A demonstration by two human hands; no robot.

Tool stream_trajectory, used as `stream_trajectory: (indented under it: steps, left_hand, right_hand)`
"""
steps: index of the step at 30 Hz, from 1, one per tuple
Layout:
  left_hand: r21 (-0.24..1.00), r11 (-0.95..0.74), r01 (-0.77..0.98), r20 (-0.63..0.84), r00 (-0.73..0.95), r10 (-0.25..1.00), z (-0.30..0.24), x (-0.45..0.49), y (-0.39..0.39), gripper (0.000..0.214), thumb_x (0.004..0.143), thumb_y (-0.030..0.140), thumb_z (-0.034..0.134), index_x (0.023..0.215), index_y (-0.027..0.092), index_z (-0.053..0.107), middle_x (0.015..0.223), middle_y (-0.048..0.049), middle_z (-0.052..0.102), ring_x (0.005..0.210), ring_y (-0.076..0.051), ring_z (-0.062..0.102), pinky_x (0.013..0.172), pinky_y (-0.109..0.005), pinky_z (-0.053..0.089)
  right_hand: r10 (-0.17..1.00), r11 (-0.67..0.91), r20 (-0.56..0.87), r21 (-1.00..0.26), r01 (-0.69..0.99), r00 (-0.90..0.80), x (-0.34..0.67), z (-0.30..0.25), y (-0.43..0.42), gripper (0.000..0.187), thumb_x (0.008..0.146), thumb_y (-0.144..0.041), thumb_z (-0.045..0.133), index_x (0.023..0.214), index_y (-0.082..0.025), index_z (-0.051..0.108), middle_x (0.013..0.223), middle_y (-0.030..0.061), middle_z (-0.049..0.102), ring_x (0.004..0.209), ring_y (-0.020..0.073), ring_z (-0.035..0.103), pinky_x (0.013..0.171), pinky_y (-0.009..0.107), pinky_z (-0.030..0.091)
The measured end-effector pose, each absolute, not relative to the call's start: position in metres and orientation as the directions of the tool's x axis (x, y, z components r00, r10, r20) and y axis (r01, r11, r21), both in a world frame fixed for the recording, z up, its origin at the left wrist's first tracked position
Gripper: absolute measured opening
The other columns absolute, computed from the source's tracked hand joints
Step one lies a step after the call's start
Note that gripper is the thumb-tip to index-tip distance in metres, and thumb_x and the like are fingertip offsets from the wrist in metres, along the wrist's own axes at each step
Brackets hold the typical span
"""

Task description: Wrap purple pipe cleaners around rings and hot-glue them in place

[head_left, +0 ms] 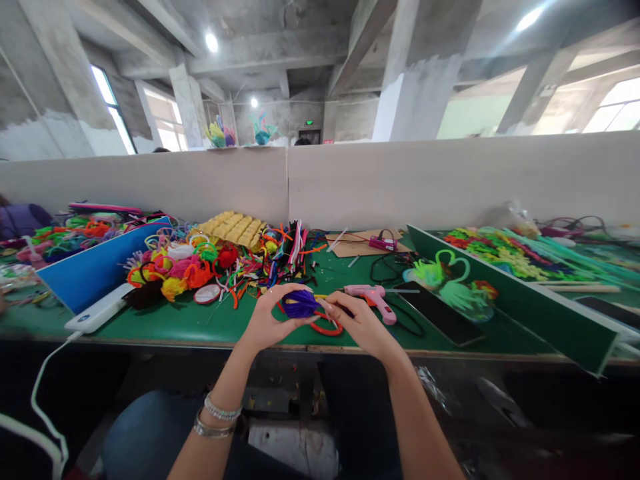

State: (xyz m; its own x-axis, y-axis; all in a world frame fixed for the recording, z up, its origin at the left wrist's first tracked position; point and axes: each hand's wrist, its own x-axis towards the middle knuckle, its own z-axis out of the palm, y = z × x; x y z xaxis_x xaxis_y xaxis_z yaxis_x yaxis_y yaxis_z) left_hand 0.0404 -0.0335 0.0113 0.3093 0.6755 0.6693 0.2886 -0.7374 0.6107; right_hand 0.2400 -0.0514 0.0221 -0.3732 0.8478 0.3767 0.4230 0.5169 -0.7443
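My left hand [267,321] and my right hand [356,323] meet over the front edge of the green table [200,323]. Both pinch a purple pipe-cleaner coil [299,304] held between the fingertips. An orange-red pipe-cleaner loop [327,328] lies on the table just under the hands. A pink glue gun [373,297] rests right behind my right hand. Bracelets sit on my left wrist.
A heap of coloured pipe cleaners and pompoms [215,263] fills the table's left-middle, with a yellow tray [233,228] behind. A blue divider [95,270] and white power bank [97,311] stand left. A dark phone [440,317], green pipe-cleaner swans [450,277] and a green divider [520,303] lie right.
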Motion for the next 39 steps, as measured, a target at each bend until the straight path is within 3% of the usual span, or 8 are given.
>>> stream_trajectory:
  steps: [6,11,18,23,26,30,39]
  left_hand:
    - [0.731,-0.679,0.073,0.635,0.293,0.715,0.01,0.043,-0.033,0.042,0.064,0.029,0.073,0.101,0.017,0.058,0.104,-0.0096,0.065,0.097,-0.021,0.061,0.088,-0.035,0.047]
    - [0.724,-0.69,0.021,0.654,0.298,0.695,0.009,0.043,-0.033,0.047,0.061,0.026,0.076,0.102,0.016,0.055,0.108,-0.0114,0.063,0.1,-0.022,0.06,0.089,-0.036,0.048]
    - [0.486,-0.796,0.36,0.698,0.389,0.602,0.009,0.039,-0.032,0.045,0.07,0.031,0.068,0.112,0.021,0.053,0.109,-0.0073,0.063,0.102,-0.019,0.059,0.091,-0.035,0.047]
    - [0.296,-0.844,0.448,0.73,0.463,0.502,-0.003,0.038,-0.025,0.047,0.078,0.03,0.06,0.121,0.022,0.045,0.12,-0.0093,0.056,0.112,-0.02,0.054,0.097,-0.037,0.044]
    - [0.249,-0.836,0.488,0.697,0.509,0.505,-0.008,0.04,-0.023,0.048,0.082,0.028,0.053,0.127,0.021,0.037,0.127,-0.0118,0.05,0.12,-0.021,0.048,0.099,-0.038,0.042]
    - [0.319,-0.82,0.475,0.66,0.51,0.551,-0.006,0.044,-0.025,0.048,0.084,0.03,0.051,0.128,0.02,0.034,0.129,-0.014,0.047,0.123,-0.023,0.044,0.1,-0.041,0.041]
    - [0.691,-0.703,0.169,0.644,0.298,0.705,0.002,0.047,-0.034,0.043,0.078,0.029,0.06,0.117,0.022,0.044,0.119,-0.0097,0.054,0.109,-0.019,0.054,0.094,-0.036,0.044]
  right_hand:
    - [0.827,0.539,0.412,-0.774,0.332,-0.381,0.231,0.02,-0.051,0.028,0.089,-0.041,0.042,0.077,-0.018,0.053,0.068,-0.0027,0.047,0.063,0.0094,0.041,0.058,0.02,0.034]
    - [0.83,0.541,0.411,-0.758,0.365,-0.376,0.229,0.017,-0.049,0.028,0.088,-0.042,0.042,0.078,-0.018,0.054,0.071,-0.0017,0.051,0.065,0.0103,0.044,0.06,0.021,0.036]
    - [0.816,0.578,0.443,-0.645,0.499,-0.372,0.226,0.019,-0.05,0.025,0.088,-0.039,0.045,0.076,-0.019,0.054,0.072,-0.0024,0.055,0.068,0.0105,0.049,0.065,0.021,0.037]
    - [0.791,0.609,0.467,-0.543,0.578,-0.395,0.222,0.022,-0.053,0.022,0.088,-0.036,0.046,0.076,-0.02,0.054,0.075,-0.002,0.059,0.071,0.0109,0.053,0.068,0.021,0.038]
    - [0.787,0.598,0.493,-0.46,0.656,-0.371,0.219,0.024,-0.055,0.025,0.088,-0.039,0.045,0.074,-0.02,0.054,0.074,-0.0006,0.06,0.07,0.0122,0.054,0.066,0.022,0.037]
    - [0.81,0.517,0.521,-0.421,0.745,-0.268,0.218,0.026,-0.057,0.033,0.085,-0.046,0.047,0.067,-0.019,0.054,0.065,-0.0005,0.058,0.06,0.0124,0.051,0.057,0.024,0.033]
    - [0.848,0.524,0.464,-0.662,0.536,-0.257,0.23,0.029,-0.059,0.039,0.084,-0.05,0.045,0.061,-0.018,0.046,0.057,-0.0034,0.043,0.053,0.0088,0.034,0.048,0.022,0.028]
